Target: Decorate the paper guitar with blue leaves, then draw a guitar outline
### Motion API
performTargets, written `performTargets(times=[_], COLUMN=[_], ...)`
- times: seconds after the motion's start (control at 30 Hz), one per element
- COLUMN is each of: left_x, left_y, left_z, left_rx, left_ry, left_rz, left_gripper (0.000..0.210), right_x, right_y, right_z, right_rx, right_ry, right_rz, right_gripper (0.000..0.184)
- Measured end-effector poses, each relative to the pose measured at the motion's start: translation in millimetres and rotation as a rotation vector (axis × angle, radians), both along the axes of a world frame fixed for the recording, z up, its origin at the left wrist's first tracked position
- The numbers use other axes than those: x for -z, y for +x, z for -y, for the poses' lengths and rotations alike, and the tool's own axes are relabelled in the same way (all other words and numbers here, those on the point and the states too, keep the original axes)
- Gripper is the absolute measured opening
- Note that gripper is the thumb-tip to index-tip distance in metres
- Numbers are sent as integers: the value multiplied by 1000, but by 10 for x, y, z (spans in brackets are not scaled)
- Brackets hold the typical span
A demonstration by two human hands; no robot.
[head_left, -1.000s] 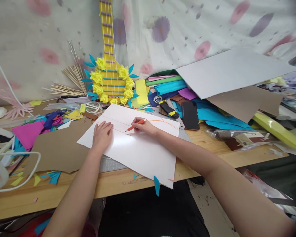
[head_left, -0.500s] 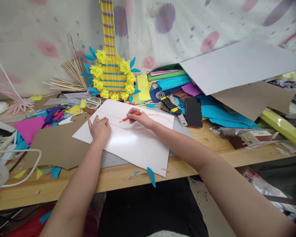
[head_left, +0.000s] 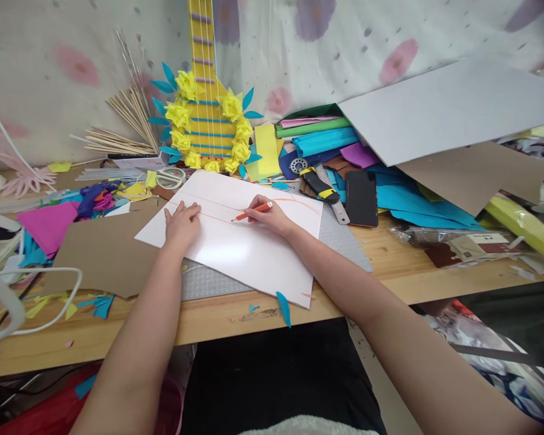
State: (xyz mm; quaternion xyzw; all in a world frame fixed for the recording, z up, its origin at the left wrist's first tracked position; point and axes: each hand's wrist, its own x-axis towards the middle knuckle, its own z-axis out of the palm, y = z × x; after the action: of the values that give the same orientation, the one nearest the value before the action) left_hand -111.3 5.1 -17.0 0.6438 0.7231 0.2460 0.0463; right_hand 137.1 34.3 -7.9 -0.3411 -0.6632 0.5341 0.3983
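Observation:
A white board (head_left: 249,266) lies at an angle on the table, partly over a grey cutting mat (head_left: 217,285). Two long orange lines run along the board's left part, and a curved orange line shows at its right. My left hand (head_left: 182,225) rests flat on the board's left side, fingers spread over the lines. In my right hand (head_left: 268,215) is an orange pencil (head_left: 256,210), pinched between the fingers. Its tip is at or just above the lower line, right of my left hand.
Behind the board stands a yellow guitar-shaped craft (head_left: 211,130) with yellow flowers. To the right lie a utility knife (head_left: 318,184), a metal ruler (head_left: 340,211), a phone (head_left: 361,199) and coloured sheets. Brown cardboard (head_left: 104,257) and scraps cover the left.
My right hand has moved right along the lower line with the pencil. My left hand stays on the board. The view has shifted slightly.

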Motion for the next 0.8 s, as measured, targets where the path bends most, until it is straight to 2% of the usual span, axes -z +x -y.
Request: performTargets(times=[0.33, 0.63, 0.8], left_x=[-143, -125, -134], left_y=[73, 63, 66], left_z=[49, 48, 47], left_rx=[-12, -7, -8], left_ry=[-121, -102, -102], left_rz=[-30, -33, -31], left_gripper=[43, 43, 43], right_x=[-24, -47, -41], right_y=[3, -1, 17], right_z=[35, 35, 23], right_rx=[-29, -12, -20], right_ry=[34, 42, 16], right_rz=[63, 120, 55], right_gripper=[28, 27, 25])
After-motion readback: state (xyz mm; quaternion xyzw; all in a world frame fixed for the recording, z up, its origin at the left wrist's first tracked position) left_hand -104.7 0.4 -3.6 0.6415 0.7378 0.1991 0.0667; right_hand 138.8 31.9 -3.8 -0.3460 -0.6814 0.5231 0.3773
